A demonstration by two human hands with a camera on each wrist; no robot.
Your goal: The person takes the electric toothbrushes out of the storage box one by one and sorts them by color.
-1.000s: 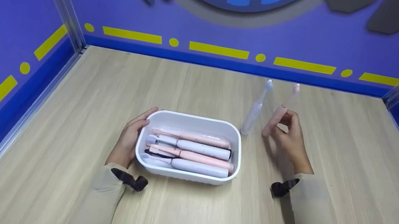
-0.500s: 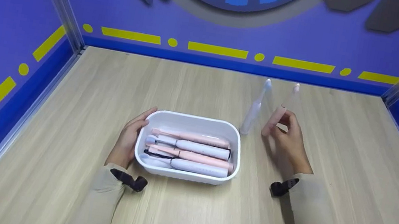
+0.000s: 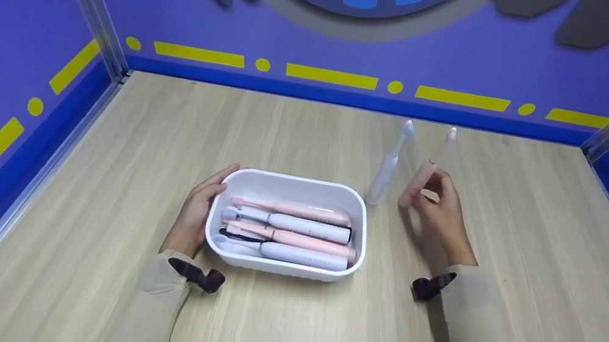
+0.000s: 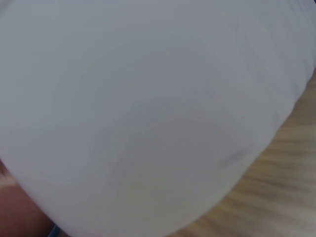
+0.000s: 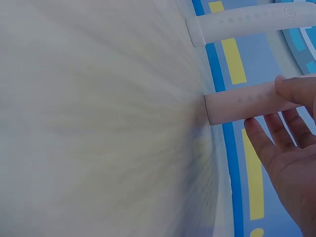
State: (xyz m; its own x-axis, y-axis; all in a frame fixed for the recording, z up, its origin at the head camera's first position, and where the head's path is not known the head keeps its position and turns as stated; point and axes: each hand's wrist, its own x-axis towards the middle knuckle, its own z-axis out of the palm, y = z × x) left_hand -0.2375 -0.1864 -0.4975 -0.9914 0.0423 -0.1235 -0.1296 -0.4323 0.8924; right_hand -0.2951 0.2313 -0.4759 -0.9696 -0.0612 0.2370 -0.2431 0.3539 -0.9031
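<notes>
On my feed, R hand (image 3: 445, 216) has the pink toothbrush (image 3: 418, 185) pinched approx. upright: thumb one side, fingers (image 5: 259, 139) the other, clamped on the handle. Brush is on the R part of the table (image 3: 290, 329), head up, near the white toothbrush (image 3: 383, 181), which stands w/ no hand on it, just beside the far R corner of the white box (image 3: 281, 267). Pink one's base looks at or on the tabletop; can't tell if it's bearing weight.

L hand (image 3: 192, 214) is at the box's L end, thumb by the rim, visible fingers fairly straight along the outer wall. L wrist cam is mostly box wall, so no help. Inside, 4 toothbrushes (image 3: 305, 256) lie w/ heads to L, pink & white alternating.

Step in hand, I'd say: standing pink up next to white, prob. the settling bit. Next move IMO calls for getting the base flat, then easing the fingers off evenly w/o bumping white; both are tall & narrow-footed, so a nudge could topple them.
</notes>
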